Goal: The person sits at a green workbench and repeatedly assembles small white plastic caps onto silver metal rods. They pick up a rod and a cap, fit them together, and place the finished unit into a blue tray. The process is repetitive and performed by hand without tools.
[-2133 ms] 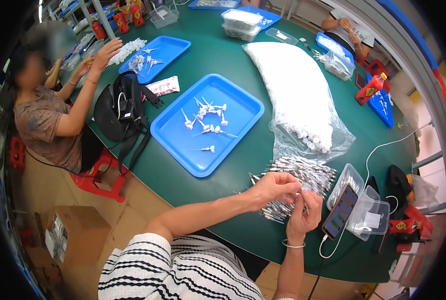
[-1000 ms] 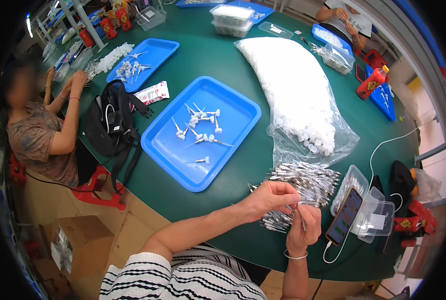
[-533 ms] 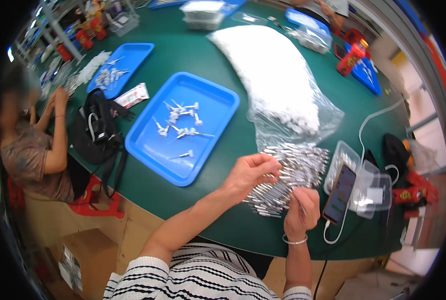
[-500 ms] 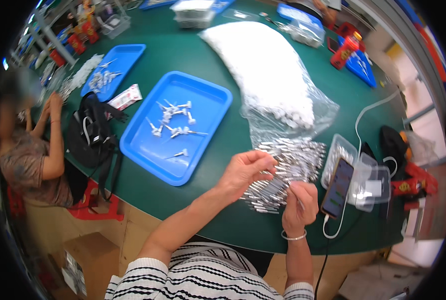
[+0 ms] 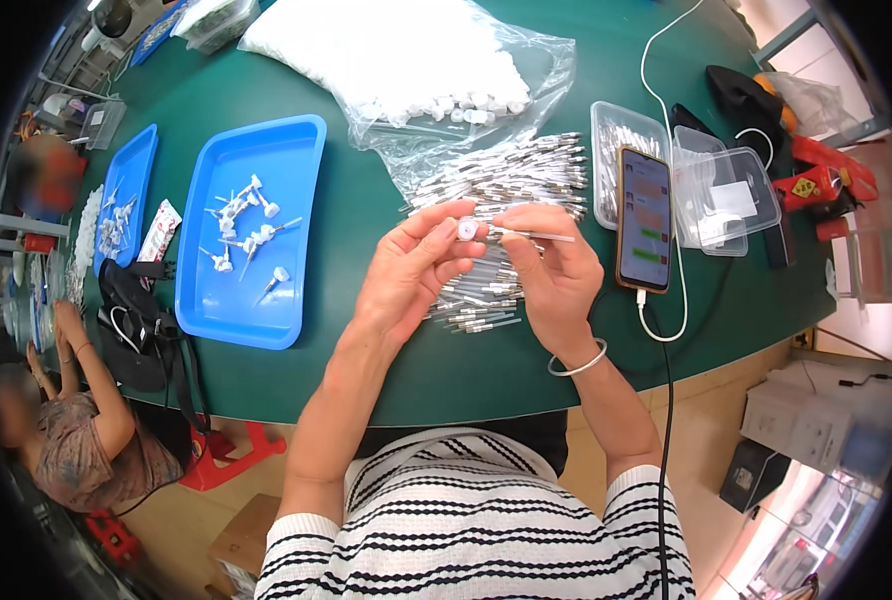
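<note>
Pinched in the fingers of my left hand (image 5: 406, 265) is a small round white plastic cap (image 5: 468, 229). My right hand (image 5: 551, 270) grips a thin metal-and-white rod (image 5: 538, 236), its inner end meeting the cap. Whether the two are joined, I cannot tell. Beneath and behind both hands spreads a pile of similar thin rods (image 5: 536, 165) on the green table. Beyond it, a clear plastic bag (image 5: 396, 150) spills many white caps (image 5: 386, 60). To the left, a blue tray (image 5: 291, 225) holds several capped rods (image 5: 256, 235).
A phone (image 5: 644, 220) on a white cable leans by a clear box of rods (image 5: 616, 125). Clear lids (image 5: 736, 205) lie right of it. On the left are a black bag (image 5: 131, 330), a second blue tray (image 5: 146, 160) and a seated person (image 5: 96, 440) working.
My hands, apart over the rod pile before, have come together, bringing the cap and the rod end to end. The view has swung to the right.
</note>
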